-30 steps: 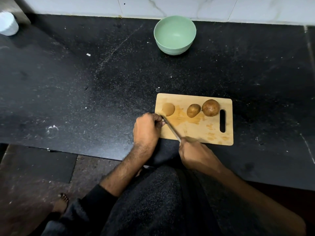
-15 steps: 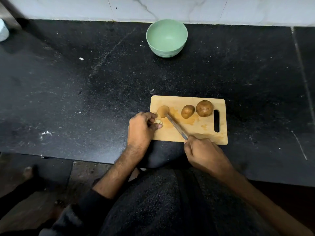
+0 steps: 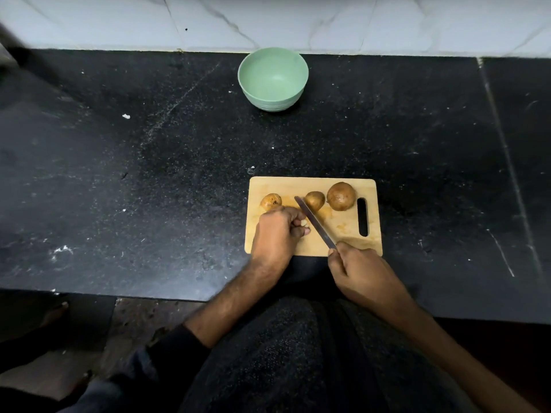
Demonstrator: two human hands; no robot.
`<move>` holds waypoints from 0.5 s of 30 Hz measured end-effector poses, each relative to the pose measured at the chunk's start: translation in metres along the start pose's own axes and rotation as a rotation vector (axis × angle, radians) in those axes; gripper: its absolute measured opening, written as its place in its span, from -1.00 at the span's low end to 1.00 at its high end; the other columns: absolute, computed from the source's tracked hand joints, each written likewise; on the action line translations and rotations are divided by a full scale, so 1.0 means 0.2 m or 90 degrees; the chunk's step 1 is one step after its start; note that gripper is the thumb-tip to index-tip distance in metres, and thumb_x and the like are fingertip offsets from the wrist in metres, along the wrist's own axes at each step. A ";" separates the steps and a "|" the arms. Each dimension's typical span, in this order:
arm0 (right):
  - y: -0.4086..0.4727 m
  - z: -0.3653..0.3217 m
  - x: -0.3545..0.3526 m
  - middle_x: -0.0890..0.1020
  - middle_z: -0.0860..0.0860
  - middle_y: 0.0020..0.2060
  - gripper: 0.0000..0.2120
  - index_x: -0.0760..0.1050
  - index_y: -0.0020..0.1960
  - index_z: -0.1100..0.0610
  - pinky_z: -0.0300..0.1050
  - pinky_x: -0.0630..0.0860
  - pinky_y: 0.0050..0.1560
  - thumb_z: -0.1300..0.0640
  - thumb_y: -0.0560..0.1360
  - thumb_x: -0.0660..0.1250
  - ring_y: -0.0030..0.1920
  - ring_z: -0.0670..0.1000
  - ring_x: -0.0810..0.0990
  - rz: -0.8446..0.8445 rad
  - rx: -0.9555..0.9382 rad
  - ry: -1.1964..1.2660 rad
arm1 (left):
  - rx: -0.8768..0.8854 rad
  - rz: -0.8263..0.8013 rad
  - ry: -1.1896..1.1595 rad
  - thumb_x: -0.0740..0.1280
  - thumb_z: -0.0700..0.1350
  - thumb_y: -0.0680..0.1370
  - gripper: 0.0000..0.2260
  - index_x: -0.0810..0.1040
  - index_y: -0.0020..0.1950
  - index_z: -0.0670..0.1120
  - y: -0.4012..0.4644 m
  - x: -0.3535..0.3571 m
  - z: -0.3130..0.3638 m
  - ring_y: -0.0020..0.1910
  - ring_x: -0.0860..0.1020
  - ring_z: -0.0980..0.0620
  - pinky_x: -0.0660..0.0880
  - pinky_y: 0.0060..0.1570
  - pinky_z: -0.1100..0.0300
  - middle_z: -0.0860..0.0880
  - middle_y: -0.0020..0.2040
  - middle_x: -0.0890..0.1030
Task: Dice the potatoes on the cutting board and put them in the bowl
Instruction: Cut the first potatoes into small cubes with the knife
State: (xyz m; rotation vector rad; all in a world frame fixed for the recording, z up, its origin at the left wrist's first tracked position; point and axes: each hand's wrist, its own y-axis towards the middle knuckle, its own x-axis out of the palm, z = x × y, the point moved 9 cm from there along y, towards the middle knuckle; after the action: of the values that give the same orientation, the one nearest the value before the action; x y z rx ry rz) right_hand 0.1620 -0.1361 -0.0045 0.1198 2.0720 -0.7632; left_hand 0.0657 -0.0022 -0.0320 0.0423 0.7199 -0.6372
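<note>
A wooden cutting board (image 3: 343, 234) lies on the black counter near its front edge. Three brown potato pieces sit along its far side: one at the left (image 3: 270, 201), a small one in the middle (image 3: 315, 200), the largest at the right (image 3: 341, 195). My left hand (image 3: 275, 234) rests on the board's left part, its curled fingers holding a pale potato piece (image 3: 304, 223). My right hand (image 3: 360, 272) grips a knife (image 3: 314, 222) whose blade slants across the board right beside the left hand's fingers. The empty green bowl (image 3: 272, 79) stands far back near the wall.
The black stone counter (image 3: 149, 174) stretches wide left and right of the board, with small white crumbs on it. A white marble wall (image 3: 298, 22) backs it. The counter's front edge runs just below the board, with the floor and my dark clothing below.
My left hand has shifted right onto the board with the pale piece in its fingers. The knife has swung further over the board, its tip now near the middle potato.
</note>
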 end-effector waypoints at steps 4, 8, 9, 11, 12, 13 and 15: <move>0.00 0.05 -0.03 0.55 -0.01 -0.27 -0.71 0.41 -0.06 0.01 0.08 0.54 -0.10 -0.10 0.65 0.01 -0.19 0.08 0.58 0.019 0.019 0.002 | -0.014 0.024 -0.079 0.58 -0.16 0.42 -0.82 0.69 -0.01 -0.09 0.00 -0.01 0.00 -0.15 0.63 0.12 0.60 -0.03 0.14 0.06 -0.16 0.67; 0.03 0.01 -0.02 0.55 -0.01 -0.26 -0.73 0.41 -0.06 0.01 0.04 0.50 -0.13 -0.09 0.66 0.03 -0.18 0.08 0.58 0.019 0.006 0.007 | -0.020 0.066 -0.104 0.59 -0.15 0.41 -0.81 0.65 -0.05 -0.06 0.00 -0.11 -0.03 -0.17 0.61 0.12 0.59 -0.03 0.12 0.07 -0.18 0.64; 0.03 -0.01 -0.01 0.55 -0.01 -0.26 -0.72 0.41 -0.07 0.02 0.03 0.48 -0.14 -0.08 0.66 0.03 -0.18 0.09 0.58 0.016 -0.001 0.008 | -0.010 0.087 -0.094 0.60 -0.12 0.40 -0.79 0.62 -0.07 -0.05 -0.01 -0.14 -0.03 -0.17 0.59 0.10 0.58 -0.05 0.09 0.07 -0.17 0.62; 0.05 -0.06 0.00 0.54 -0.01 -0.29 -0.73 0.38 -0.10 0.01 0.01 0.44 -0.18 -0.08 0.66 0.03 -0.18 0.10 0.59 0.018 -0.020 0.000 | 0.012 0.145 -0.039 0.60 -0.04 0.40 -0.72 0.53 -0.05 -0.01 -0.02 -0.22 -0.04 -0.11 0.55 0.07 0.56 -0.07 0.08 0.07 -0.09 0.56; 0.05 -0.08 0.00 0.54 -0.01 -0.29 -0.74 0.36 -0.11 0.01 0.00 0.43 -0.19 -0.07 0.66 0.04 -0.18 0.10 0.60 0.020 -0.030 -0.005 | 0.014 0.169 -0.013 0.59 0.01 0.39 -0.67 0.50 -0.02 -0.01 -0.02 -0.26 -0.05 -0.07 0.53 0.06 0.54 -0.05 0.08 0.07 -0.04 0.53; 0.06 -0.11 0.00 0.54 -0.01 -0.29 -0.75 0.37 -0.10 0.01 0.00 0.44 -0.19 -0.06 0.66 0.04 -0.18 0.11 0.60 0.022 -0.040 -0.011 | 0.006 0.183 0.002 0.59 0.05 0.39 -0.61 0.47 0.03 -0.01 -0.02 -0.29 -0.08 -0.02 0.51 0.06 0.54 -0.03 0.08 0.07 0.01 0.50; 0.09 -0.16 0.01 0.58 0.03 -0.26 -0.75 0.41 -0.04 0.04 0.01 0.49 -0.15 -0.06 0.66 0.05 -0.17 0.12 0.61 0.018 -0.057 -0.021 | -0.030 0.173 0.002 0.58 0.15 0.37 -0.51 0.46 0.14 -0.01 -0.01 -0.31 -0.14 0.05 0.51 0.06 0.55 0.02 0.09 0.07 0.08 0.47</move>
State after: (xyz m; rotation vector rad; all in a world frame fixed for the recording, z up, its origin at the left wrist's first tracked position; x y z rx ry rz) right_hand 0.1448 -0.1045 -0.0010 0.0851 2.0647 -0.6505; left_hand 0.0123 0.0367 -0.0143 0.0963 0.7174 -0.3610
